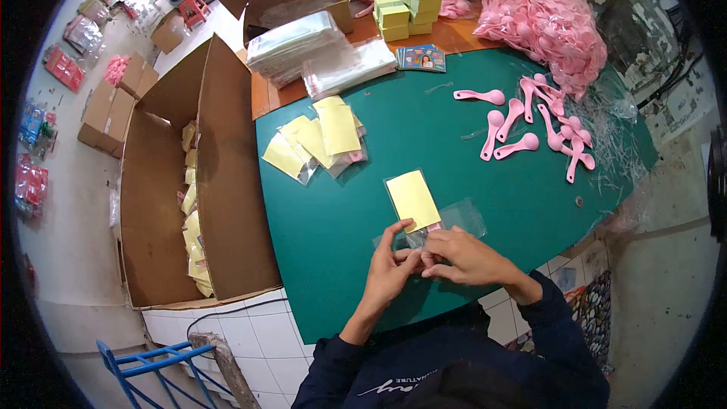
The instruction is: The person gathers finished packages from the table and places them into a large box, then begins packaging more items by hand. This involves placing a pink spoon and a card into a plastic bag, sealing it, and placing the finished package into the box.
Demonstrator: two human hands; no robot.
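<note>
Close to the table's near edge, my left hand (390, 269) and my right hand (466, 257) meet at the lower end of a clear plastic bag (416, 239). Inside that bag is a yellow card (413, 198), lying flat and pointing away from me. A bit of pink shows below the card, mostly hidden by my fingers. My left fingers pinch the bag's end, with one fingertip on the card's lower edge. The right fingers are closed on the same end. Another clear bag (466, 217) lies under or beside my right hand.
Pink spoons (513, 120) lie at the right, near a large bag of spoons (541, 23). Bagged yellow cards (322, 136) lie left. Stacked plastic bags (295, 45), card stacks (409, 11) and picture cards (422, 58) stand behind. A tall cardboard box (235, 182) borders the table's left.
</note>
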